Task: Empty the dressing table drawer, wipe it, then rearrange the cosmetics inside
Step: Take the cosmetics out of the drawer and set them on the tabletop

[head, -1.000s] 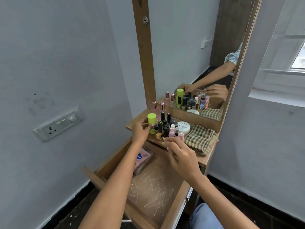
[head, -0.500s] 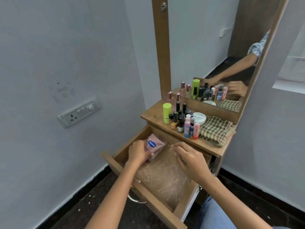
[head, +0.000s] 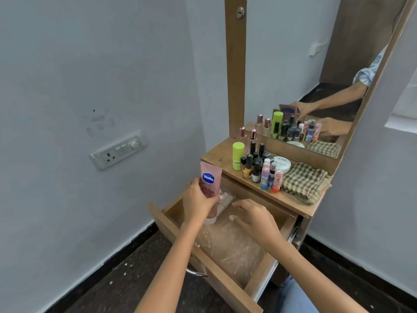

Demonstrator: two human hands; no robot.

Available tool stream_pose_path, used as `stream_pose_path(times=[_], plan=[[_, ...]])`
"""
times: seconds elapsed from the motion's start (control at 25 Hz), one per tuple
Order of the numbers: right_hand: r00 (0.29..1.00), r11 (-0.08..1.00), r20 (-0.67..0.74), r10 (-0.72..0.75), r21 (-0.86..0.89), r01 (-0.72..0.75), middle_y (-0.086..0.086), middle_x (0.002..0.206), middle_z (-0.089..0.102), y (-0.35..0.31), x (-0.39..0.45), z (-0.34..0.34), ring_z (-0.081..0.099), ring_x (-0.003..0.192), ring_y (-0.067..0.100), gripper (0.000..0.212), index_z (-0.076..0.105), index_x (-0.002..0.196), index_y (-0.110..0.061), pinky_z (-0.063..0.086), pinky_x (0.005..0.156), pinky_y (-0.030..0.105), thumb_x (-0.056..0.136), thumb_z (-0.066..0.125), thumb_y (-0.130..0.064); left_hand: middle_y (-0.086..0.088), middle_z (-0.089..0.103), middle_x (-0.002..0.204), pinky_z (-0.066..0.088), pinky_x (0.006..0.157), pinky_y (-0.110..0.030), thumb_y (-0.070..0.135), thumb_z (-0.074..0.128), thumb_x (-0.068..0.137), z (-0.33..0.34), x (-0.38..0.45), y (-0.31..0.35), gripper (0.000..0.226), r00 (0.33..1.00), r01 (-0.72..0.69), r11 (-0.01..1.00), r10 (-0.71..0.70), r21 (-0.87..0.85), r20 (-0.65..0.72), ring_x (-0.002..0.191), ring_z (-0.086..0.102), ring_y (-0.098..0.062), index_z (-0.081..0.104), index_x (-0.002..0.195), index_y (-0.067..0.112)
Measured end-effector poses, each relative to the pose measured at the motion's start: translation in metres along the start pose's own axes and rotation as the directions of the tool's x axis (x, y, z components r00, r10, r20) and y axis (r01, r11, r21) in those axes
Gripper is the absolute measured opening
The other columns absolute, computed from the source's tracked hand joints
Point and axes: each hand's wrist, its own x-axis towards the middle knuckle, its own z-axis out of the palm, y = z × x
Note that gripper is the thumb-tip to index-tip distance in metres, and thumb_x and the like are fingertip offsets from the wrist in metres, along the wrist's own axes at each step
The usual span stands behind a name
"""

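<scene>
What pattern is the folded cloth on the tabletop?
Checked, green and beige, cloth; head view.

Soft, even daylight, faint shadows, sharp focus, wide-angle bending at the edges.

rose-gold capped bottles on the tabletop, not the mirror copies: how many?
2. One rose-gold capped bottle stands at the back left of the tabletop by the mirror frame; the second is just right of it, behind the black-capped bottles. That cluster could hide others.
</scene>
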Motion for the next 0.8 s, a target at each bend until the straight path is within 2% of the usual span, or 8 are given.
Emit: stream_pose_path(times=[0.04, 0.12, 0.24, 0.32, 0.44, 0.56, 0.72, 0.8], plan=[[0.999, 0.999, -0.008, 0.036, 0.018, -0.036, -0.009, 0.119, 0.06, -0.009, 0.005, 0.001, 0.059, 0.104, 0.01, 0.041, 0.058, 0.122, -0.024, 0.05, 0.082, 0.027, 0.085, 0.065, -0.041, 0.0, 0.06, 0.114, 0.053, 0.082, -0.03, 0.041, 0.088, 0.057, -0.006, -0.005, 0.008, 0.075, 1.0, 0.007, 0.997, -0.009, -0.076, -0.017, 0.105, 0.057, -0.016, 0.052, 0.118, 0.016], [0.995, 0.996, -0.052, 0.084, 0.044, -0.082, -0.008, 0.116, 0.062, -0.026, 0.014, 0.003, 0.06, 0.1, 0.011, 0.045, 0.058, 0.12, -0.023, 0.048, 0.077, 0.024, 0.081, 0.069, -0.043, 0.008, 0.056, 0.108, 0.046, 0.068, -0.016, 0.044, 0.087, 0.057, -0.015, -0.015, 0.023, 0.076, 0.999, 0.017, 0.983, -0.024, -0.182, -0.038, 0.097, 0.054, -0.009, 0.049, 0.117, 0.019], [0.979, 0.988, -0.159, 0.124, 0.107, -0.107, -0.007, 0.098, 0.067, -0.039, 0.016, 0.003, 0.061, 0.083, 0.01, 0.036, 0.06, 0.103, -0.021, 0.045, 0.064, 0.021, 0.078, 0.073, -0.043, 0.015, 0.053, 0.103, 0.035, 0.061, -0.006, 0.047, 0.086, 0.057, -0.02, -0.027, 0.039, 0.076, 0.996, -0.03, 0.967, 0.009, -0.254, -0.085, 0.09, 0.051, 0.0, 0.05, 0.119, 0.022], [0.969, 0.98, -0.209, 0.129, 0.175, -0.093, -0.007, 0.095, 0.068, -0.038, 0.013, 0.003, 0.062, 0.082, 0.008, 0.034, 0.061, 0.103, -0.021, 0.049, 0.065, 0.021, 0.077, 0.074, -0.038, 0.015, 0.058, 0.103, 0.04, 0.063, -0.007, 0.047, 0.087, 0.056, -0.02, -0.032, 0.043, 0.073, 0.993, -0.081, 0.957, 0.053, -0.277, -0.106, 0.089, 0.055, 0.001, 0.054, 0.117, 0.022], [0.966, 0.962, -0.227, 0.122, 0.265, -0.059, -0.004, 0.103, 0.067, -0.032, 0.01, -0.002, 0.063, 0.087, 0.009, 0.038, 0.059, 0.114, -0.017, 0.055, 0.072, 0.028, 0.081, 0.071, -0.031, 0.009, 0.069, 0.097, 0.05, 0.07, -0.013, 0.043, 0.089, 0.054, -0.017, -0.033, 0.042, 0.06, 0.992, -0.121, 0.943, 0.106, -0.309, -0.066, 0.085, 0.063, -0.001, 0.066, 0.104, 0.02], [0.963, 0.948, -0.245, 0.11, 0.317, -0.027, -0.003, 0.108, 0.065, -0.025, 0.014, -0.013, 0.063, 0.093, 0.009, 0.041, 0.055, 0.118, -0.016, 0.056, 0.076, 0.032, 0.082, 0.069, -0.031, 0.009, 0.072, 0.092, 0.048, 0.071, -0.011, 0.035, 0.087, 0.06, -0.014, -0.032, 0.04, 0.048, 0.995, -0.091, 0.935, 0.097, -0.344, 0.0, 0.08, 0.063, 0.004, 0.073, 0.101, 0.017], [0.973, 0.918, -0.21, 0.091, 0.397, 0.0, -0.004, 0.113, 0.064, -0.024, 0.025, -0.033, 0.062, 0.1, 0.005, 0.041, 0.053, 0.121, -0.017, 0.057, 0.083, 0.032, 0.084, 0.07, -0.019, 0.006, 0.074, 0.093, 0.053, 0.075, -0.019, 0.027, 0.081, 0.07, -0.012, -0.03, 0.045, 0.037, 0.991, -0.118, 0.879, 0.131, -0.463, -0.006, 0.085, 0.069, -0.003, 0.073, 0.104, 0.015], [0.971, 0.903, -0.22, 0.093, 0.429, 0.011, -0.004, 0.114, 0.065, -0.028, 0.037, -0.043, 0.062, 0.099, 0.004, 0.043, 0.052, 0.123, -0.013, 0.056, 0.085, 0.026, 0.084, 0.07, -0.014, 0.008, 0.073, 0.09, 0.054, 0.074, -0.02, 0.024, 0.08, 0.073, -0.016, -0.019, 0.056, 0.033, 0.989, -0.14, 0.86, 0.149, -0.49, -0.022, 0.085, 0.069, -0.006, 0.072, 0.105, 0.017]])
